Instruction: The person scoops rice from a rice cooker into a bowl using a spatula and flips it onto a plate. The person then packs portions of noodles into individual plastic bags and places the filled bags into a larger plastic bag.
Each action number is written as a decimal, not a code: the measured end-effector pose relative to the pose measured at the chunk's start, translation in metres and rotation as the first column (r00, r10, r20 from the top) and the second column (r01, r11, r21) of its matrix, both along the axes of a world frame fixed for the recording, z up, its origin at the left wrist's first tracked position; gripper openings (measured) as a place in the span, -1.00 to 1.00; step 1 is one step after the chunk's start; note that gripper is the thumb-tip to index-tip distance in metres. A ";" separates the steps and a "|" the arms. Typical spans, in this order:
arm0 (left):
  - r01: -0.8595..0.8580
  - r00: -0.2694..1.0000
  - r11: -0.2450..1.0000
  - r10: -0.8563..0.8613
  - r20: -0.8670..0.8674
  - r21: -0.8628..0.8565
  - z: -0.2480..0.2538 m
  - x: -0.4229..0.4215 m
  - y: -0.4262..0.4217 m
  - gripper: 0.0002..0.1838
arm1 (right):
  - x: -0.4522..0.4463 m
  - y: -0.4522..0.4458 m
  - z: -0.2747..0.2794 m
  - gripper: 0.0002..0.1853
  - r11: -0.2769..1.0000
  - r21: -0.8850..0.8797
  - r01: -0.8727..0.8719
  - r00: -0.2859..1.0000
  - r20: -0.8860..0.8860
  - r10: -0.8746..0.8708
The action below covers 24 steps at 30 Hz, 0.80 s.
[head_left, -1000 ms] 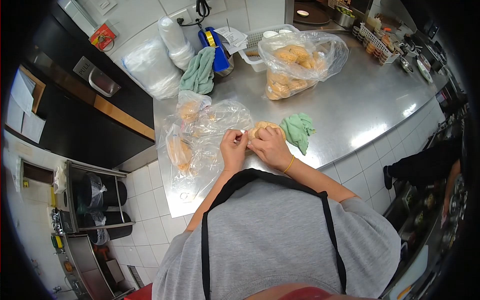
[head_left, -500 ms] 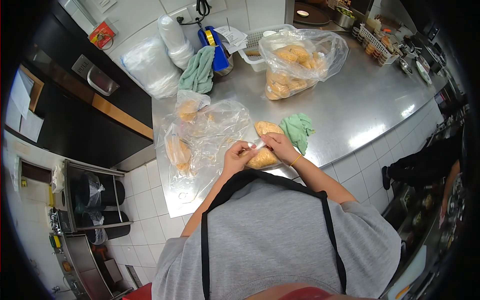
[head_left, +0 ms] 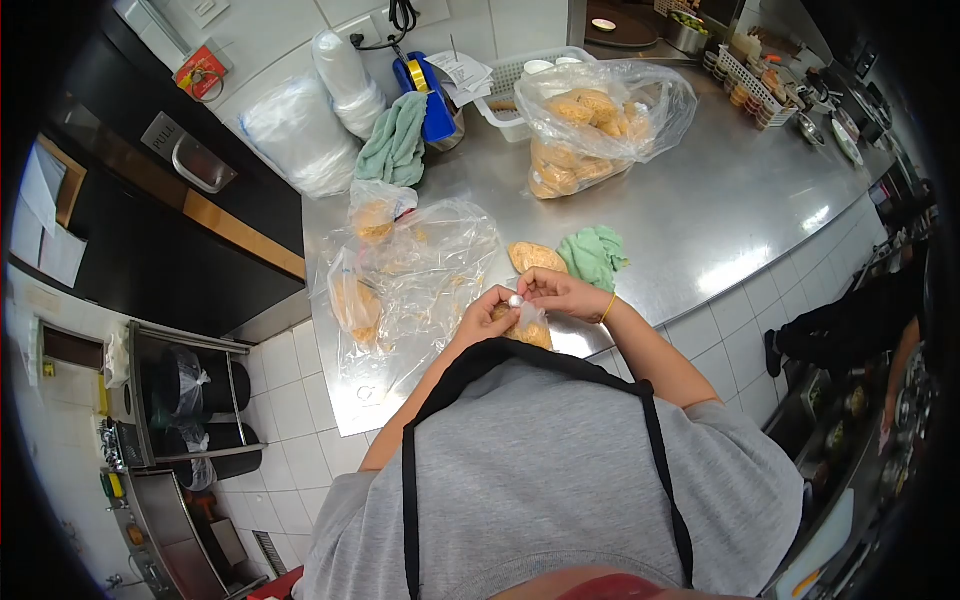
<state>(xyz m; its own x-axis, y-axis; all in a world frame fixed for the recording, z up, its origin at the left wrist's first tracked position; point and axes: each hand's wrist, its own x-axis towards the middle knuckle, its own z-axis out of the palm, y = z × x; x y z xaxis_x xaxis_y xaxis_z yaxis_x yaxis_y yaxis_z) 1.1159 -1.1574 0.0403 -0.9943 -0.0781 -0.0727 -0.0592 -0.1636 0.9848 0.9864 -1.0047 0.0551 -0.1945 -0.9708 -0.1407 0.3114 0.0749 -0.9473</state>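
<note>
A small plastic bag of orange-yellow food is near the table's front edge, its neck gathered into a white twist. My left hand pinches the twisted neck from the left. From the right, my right hand has its fingers closed on the same neck. Just behind my hands lies a second filled bag, touching a green cloth. To the left, a clear plastic sheet or bag is spread flat, with two more small filled bags on its left side.
A large open bag of filled packets stands on the steel table. Behind are a white basket, a blue holder, a grey-green cloth and plastic bag stacks. A person in dark clothes is at right.
Both hands have moved off the bag behind and come closer to my body, onto the nearer bag. Its neck is now twisted tight between my fingers.
</note>
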 end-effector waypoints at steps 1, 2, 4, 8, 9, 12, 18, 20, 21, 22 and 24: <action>0.021 0.999 0.998 -0.024 0.039 0.062 0.002 0.001 0.000 -0.92 | -0.001 -0.001 0.002 -0.76 0.998 -0.034 -0.044 0.999 -0.029 0.043; 0.019 0.999 0.998 -0.022 0.039 0.062 0.000 0.001 -0.002 -0.92 | -0.001 -0.001 0.004 -0.76 0.998 -0.034 -0.045 0.999 -0.028 0.044; 0.040 0.999 0.999 -0.041 -0.034 -0.036 -0.003 -0.002 -0.004 -0.92 | -0.001 -0.002 0.011 -0.74 0.996 0.016 -0.087 0.994 -0.071 0.087; 0.071 0.997 0.995 -0.072 -0.010 -0.070 -0.004 -0.005 -0.013 -0.89 | 0.003 -0.005 0.009 -0.73 0.998 0.002 -0.057 0.993 -0.100 0.057; 0.068 0.997 0.994 -0.070 -0.024 -0.083 -0.007 -0.006 -0.015 -0.87 | 0.002 -0.006 0.007 -0.75 0.999 0.010 -0.047 0.984 -0.172 0.048; -0.017 0.998 0.997 0.013 -0.056 -0.080 -0.014 -0.007 -0.011 -0.84 | 0.003 -0.011 -0.002 -0.78 1.000 0.015 0.011 0.956 -0.294 -0.006; -0.325 0.943 0.930 0.306 -0.130 -0.169 -0.017 -0.010 0.001 -0.84 | 0.013 -0.017 -0.005 -0.82 0.988 -0.033 0.151 0.952 -0.264 -0.155; -0.386 0.919 0.890 0.349 -0.182 -0.244 -0.016 -0.010 0.003 -0.85 | 0.014 -0.019 -0.006 -0.81 0.985 -0.036 0.170 0.951 -0.256 -0.174; -0.439 0.896 0.814 0.365 -0.252 -0.381 -0.012 -0.009 0.005 -0.86 | 0.014 -0.020 -0.007 -0.81 0.986 -0.034 0.162 0.946 -0.278 -0.165; -0.487 0.872 0.714 0.368 -0.321 -0.503 -0.009 -0.008 0.006 -0.86 | 0.015 -0.020 -0.008 -0.82 0.988 -0.030 0.154 0.942 -0.298 -0.156; -0.498 0.866 0.706 0.372 -0.335 -0.503 -0.009 -0.008 0.008 -0.84 | 0.017 -0.021 -0.009 -0.83 0.985 -0.042 0.169 0.940 -0.292 -0.174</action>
